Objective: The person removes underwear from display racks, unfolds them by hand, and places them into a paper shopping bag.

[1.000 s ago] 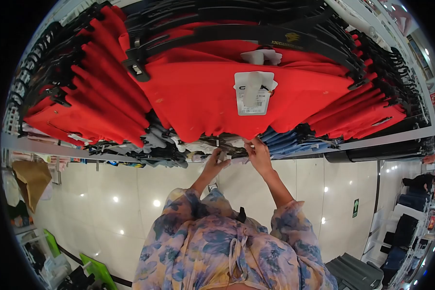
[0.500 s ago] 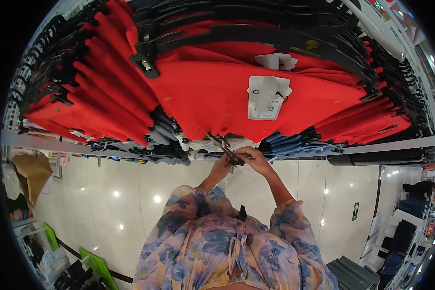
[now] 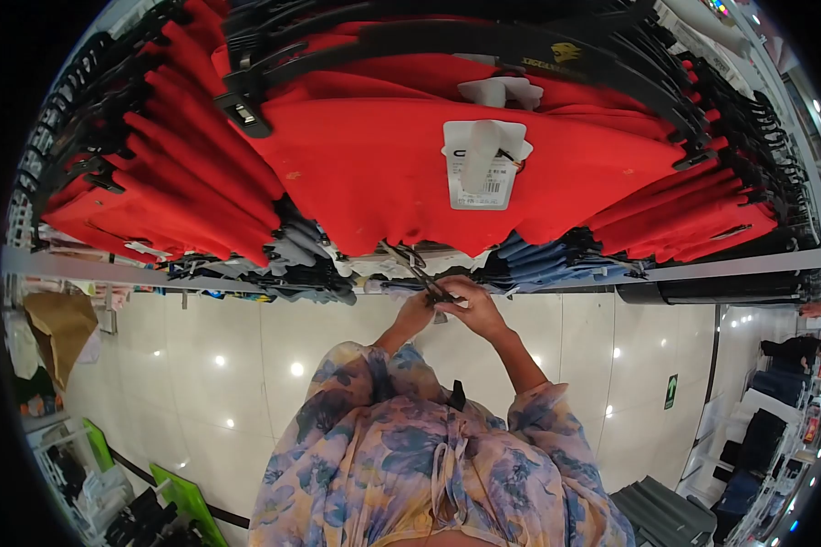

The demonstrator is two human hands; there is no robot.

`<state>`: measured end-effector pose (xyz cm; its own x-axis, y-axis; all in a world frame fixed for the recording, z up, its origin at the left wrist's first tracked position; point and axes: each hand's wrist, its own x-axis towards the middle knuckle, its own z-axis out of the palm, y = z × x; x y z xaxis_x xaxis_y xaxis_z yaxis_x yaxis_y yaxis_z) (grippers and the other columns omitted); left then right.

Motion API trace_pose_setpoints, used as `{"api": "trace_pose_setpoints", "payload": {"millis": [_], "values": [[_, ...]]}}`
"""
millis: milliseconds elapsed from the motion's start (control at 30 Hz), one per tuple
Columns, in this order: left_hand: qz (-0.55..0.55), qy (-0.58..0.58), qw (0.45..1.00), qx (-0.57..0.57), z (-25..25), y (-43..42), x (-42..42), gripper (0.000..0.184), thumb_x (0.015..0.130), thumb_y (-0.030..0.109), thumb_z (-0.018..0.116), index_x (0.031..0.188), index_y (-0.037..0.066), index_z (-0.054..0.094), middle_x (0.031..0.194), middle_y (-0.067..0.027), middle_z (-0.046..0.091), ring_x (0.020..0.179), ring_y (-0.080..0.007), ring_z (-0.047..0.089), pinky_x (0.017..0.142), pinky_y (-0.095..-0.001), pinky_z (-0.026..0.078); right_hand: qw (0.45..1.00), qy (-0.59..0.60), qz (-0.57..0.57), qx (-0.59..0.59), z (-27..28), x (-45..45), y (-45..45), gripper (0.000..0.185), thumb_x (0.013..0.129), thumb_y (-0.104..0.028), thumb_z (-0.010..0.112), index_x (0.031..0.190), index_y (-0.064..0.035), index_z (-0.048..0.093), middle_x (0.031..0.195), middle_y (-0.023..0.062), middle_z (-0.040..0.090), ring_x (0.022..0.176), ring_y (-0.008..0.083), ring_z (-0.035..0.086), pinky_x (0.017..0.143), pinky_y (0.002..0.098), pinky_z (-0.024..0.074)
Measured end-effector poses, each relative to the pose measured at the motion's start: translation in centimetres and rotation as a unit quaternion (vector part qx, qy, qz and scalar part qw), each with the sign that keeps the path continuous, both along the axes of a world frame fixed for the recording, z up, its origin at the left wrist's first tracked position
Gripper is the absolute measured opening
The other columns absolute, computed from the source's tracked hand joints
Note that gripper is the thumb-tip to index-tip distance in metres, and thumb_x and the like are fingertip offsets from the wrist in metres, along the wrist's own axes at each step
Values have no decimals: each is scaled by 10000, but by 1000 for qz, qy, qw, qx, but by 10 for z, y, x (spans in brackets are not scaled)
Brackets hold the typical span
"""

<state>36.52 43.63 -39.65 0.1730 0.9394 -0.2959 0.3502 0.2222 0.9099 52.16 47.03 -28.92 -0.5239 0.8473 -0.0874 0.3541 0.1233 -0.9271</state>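
Observation:
My left hand [image 3: 416, 312] and my right hand [image 3: 472, 307] meet just below the rack's lower edge, both closed on a thin dark hanger [image 3: 417, 270]. The hanger slants up and left from my fingers, towards the hem of the red garments. Above hangs a red garment [image 3: 365, 164] clipped to a wide black hanger [image 3: 483, 64]. A white price tag [image 3: 486, 166] hangs on its front. Blue folded clothes [image 3: 543, 264] are just right of my hands, lower down.
More red garments hang at the left [image 3: 178, 173] and right [image 3: 702, 214]. A pale metal rail [image 3: 730, 267] runs along the rack. Tiled floor [image 3: 319, 328] lies below. At the far right a person [image 3: 794, 349] in dark clothes is near stacked clothes.
A thin dark hanger has come out between my hands, which have moved closer together. In the last half second the hands have shifted little, and the red garments have moved slightly left and up in view.

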Motion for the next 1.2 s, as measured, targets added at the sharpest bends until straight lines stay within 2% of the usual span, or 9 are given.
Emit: {"api": "trace_pose_setpoints", "payload": {"millis": [100, 400, 500, 633, 833, 933, 1000, 1100, 1200], "values": [[-2, -3, 1000, 10, 0, -1, 6, 258, 871, 216, 498, 1042, 32, 557, 930, -210, 619, 915, -371, 592, 731, -413, 459, 995, -19, -36, 93, -8, 3, -4, 298, 772, -149, 678, 1031, -20, 604, 1057, 117, 594, 917, 261, 608, 732, 325, 517], [-57, 45, 996, 60, -34, -7, 15, 345, 873, 351, 496, 1059, 67, 561, 903, -214, 626, 865, -403, 589, 717, -462, 455, 993, -14, -77, 93, 0, 10, -9, 229, 809, -181, 635, 964, -12, 627, 941, 116, 631, 819, 280, 628, 687, 319, 500], [-80, 143, 985, -54, 9, -7, 13, 357, 870, 361, 504, 1019, 41, 554, 881, -215, 624, 851, -408, 586, 702, -466, 452, 990, -74, -50, 109, -9, 12, -3, 229, 794, -145, 650, 974, -4, 630, 878, 120, 644, 808, 236, 629, 684, 298, 488], [-58, 175, 983, 0, -3, -31, 9, 368, 858, 372, 525, 963, 19, 547, 821, -212, 620, 808, -416, 584, 671, -472, 451, 991, -82, -54, 93, -13, 9, 5, 252, 791, -166, 658, 982, -5, 625, 854, 122, 644, 798, 238, 630, 695, 306, 482], [-11, 90, 996, 13, 48, -54, 3, 279, 845, 274, 569, 993, 38, 553, 759, -192, 590, 689, -369, 573, 618, -415, 424, 999, 13, -47, -17, -37, 24, 0, 427, 825, -205, 647, 1189, -24, 515, 950, 131, 637, 807, 214, 637, 716, 318, 491], [-3, 55, 998, 39, 97, -65, 4, 218, 822, 258, 584, 923, 66, 562, 727, -183, 596, 710, -388, 586, 599, -447, 444, 993, -117, 7, -27, -39, 42, -9, 472, 861, -234, 614, 1258, -36, 454, 1033, 105, 612, 895, 174, 609, 783, 306, 478], [-3, 81, 995, 57, 124, -70, 9, 208, 816, 247, 585, 914, 64, 566, 745, -174, 600, 715, -379, 586, 600, -433, 459, 983, 64, 44, -165, -29, 48, -17, 449, 906, -317, 541, 1277, -82, 453, 1119, 60, 565, 993, 133, 548, 847, 300, 442], [22, 77, 986, 143, 136, -73, 20, 201, 820, 255, 579, 907, 73, 570, 759, -165, 608, 726, -375, 587, 612, -440, 464, 907, 156, 33, -389, 27, 44, -30, 445, 930, -391, 466, 1284, -122, 459, 1181, 21, 522, 1047, 111, 492, 864, 295, 416], [-7, 127, 978, 166, 158, -74, 29, 195, 819, 214, 585, 963, 83, 585, 810, -157, 613, 725, -361, 577, 618, -408, 465, 884, 161, 32, -439, 48, 45, -36, 447, 940, -415, 425, 1290, -138, 460, 1217, 6, 498, 1036, 101, 490, 824, 304, 431]]}}
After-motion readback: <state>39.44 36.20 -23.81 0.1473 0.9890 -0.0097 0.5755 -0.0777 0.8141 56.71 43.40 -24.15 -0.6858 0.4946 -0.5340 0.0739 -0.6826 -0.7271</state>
